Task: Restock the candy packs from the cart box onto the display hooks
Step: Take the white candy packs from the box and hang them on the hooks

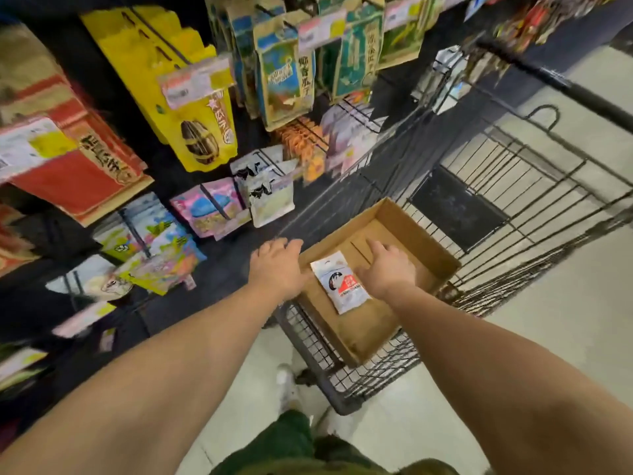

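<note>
Both hands are reaching into the shallow brown cardboard box on the black wire cart: the left hand, fingers seemingly relaxed, and the right hand, fingers spread, are flanking the last white candy pack, which needs pinching and lifting towards the hooks.

A retail shop aisle is shown. Printed snack bags, such as a yellow sunflower-seed pouch, are hung in rows from black display hooks with price tags, and a black wire shopping cart is parked alongside on a pale tiled floor.
</note>
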A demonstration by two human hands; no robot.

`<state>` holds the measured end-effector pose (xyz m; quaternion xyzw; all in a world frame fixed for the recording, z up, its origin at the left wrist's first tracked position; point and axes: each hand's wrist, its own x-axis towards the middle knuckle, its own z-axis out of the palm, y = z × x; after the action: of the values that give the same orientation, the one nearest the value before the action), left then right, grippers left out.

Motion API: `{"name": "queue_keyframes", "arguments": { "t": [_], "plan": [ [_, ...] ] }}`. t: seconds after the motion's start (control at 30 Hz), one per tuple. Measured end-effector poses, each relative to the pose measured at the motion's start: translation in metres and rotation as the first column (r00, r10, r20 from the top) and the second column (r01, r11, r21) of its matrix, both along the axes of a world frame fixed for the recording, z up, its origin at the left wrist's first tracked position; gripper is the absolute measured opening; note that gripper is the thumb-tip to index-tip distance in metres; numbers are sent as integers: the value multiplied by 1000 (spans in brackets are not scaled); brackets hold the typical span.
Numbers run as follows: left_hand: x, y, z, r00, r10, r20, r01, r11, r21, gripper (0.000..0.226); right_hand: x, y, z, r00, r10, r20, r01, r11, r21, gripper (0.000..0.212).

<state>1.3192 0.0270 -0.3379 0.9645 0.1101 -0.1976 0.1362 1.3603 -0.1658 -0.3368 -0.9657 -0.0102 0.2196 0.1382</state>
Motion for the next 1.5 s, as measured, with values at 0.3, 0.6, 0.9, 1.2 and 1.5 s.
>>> {"name": "queue_keyframes", "arguments": {
  "t": [0.3,0.6,0.9,1.2,1.5],
  "plan": [
    [37,-12,-61,942,248,-228,-321,864,-388,62,39,-11,-64,978,-97,-182,90,995,-50,69],
    [59,-65,-159,766,457,-451,-642,541,-543,42,92,-20,-184,911,-78,-405,94,995,20,67],
    [67,-118,-267,392,696,-602,-905,176,-386,47,139,-24,-283,860,16,-509,63,988,137,61],
    [65,-147,-301,193,744,-640,-951,-19,-309,50,140,-13,-319,805,-47,-591,259,925,279,50],
    [46,-147,-234,356,527,-772,-920,50,-390,41,146,-52,-242,599,-70,-798,560,749,354,13]
  ]
}}
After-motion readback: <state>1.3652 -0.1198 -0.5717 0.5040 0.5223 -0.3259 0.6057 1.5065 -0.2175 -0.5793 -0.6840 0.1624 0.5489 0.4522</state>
